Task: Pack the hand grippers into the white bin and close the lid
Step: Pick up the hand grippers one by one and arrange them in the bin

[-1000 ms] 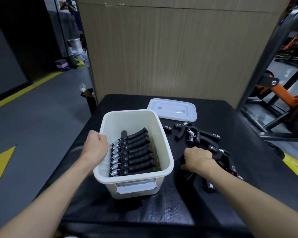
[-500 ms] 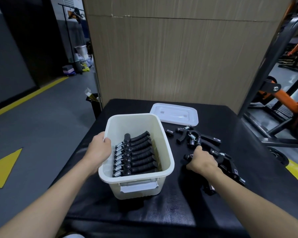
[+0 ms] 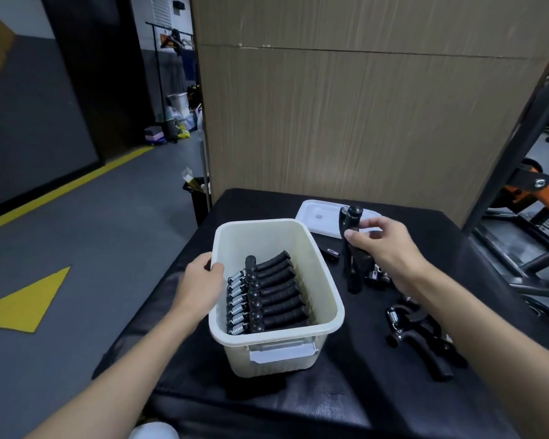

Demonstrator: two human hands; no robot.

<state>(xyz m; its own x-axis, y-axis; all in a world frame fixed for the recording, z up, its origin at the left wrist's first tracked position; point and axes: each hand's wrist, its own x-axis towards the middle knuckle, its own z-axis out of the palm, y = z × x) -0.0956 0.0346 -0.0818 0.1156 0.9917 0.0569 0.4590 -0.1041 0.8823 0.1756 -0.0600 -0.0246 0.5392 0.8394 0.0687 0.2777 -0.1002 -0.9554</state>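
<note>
The white bin (image 3: 325, 289) stands on the black table (image 3: 330, 391) with several black hand grippers (image 3: 270, 296) stacked in a row inside. My left hand (image 3: 200, 283) grips the bin's left rim. My right hand (image 3: 384, 245) holds one black hand gripper (image 3: 351, 248) upright in the air, just right of the bin. More loose hand grippers (image 3: 415, 337) lie on the table to the right, under my right forearm. The white lid (image 3: 320, 218) lies flat behind the bin, partly hidden by the held gripper.
A tall wooden panel (image 3: 362, 122) rises right behind the table. Black and orange gym equipment (image 3: 533, 191) stands to the right. A small black piece (image 3: 330, 252) lies beside the bin. Grey floor with yellow markings (image 3: 26, 299) lies to the left.
My right hand has lifted a hand gripper off the table pile and raised it up beside the bin. My left hand stays on the bin's rim. The camera has tilted upward.
</note>
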